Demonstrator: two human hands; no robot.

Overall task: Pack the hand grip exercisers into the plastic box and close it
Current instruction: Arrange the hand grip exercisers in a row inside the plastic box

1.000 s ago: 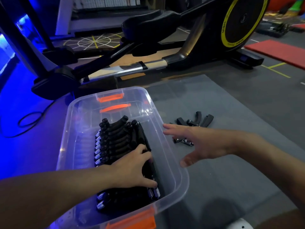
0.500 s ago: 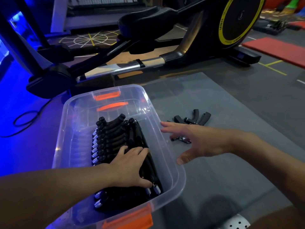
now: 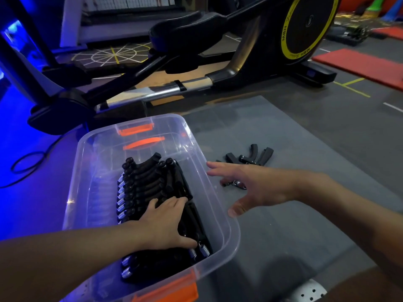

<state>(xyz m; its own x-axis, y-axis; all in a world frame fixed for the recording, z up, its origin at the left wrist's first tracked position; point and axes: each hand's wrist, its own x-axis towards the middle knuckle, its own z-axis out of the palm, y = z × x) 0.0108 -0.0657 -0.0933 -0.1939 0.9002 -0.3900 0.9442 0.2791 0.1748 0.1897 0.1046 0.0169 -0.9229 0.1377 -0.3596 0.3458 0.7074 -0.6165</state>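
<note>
while hand grip exercisers (image 3: 148,182) in the plastic box (image 3: 91,175) are pressed under the flat-fingered left hand (image 3: 165,223), the right hand (image 3: 259,188) is held splayed, empty, just beside it.

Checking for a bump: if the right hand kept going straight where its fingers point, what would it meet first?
Probably the right rim of the plastic box: the open right hand reaches nearly to it. Height is unclear; if above the rim, it would pass over to the packed hand grip exercisers.
</note>
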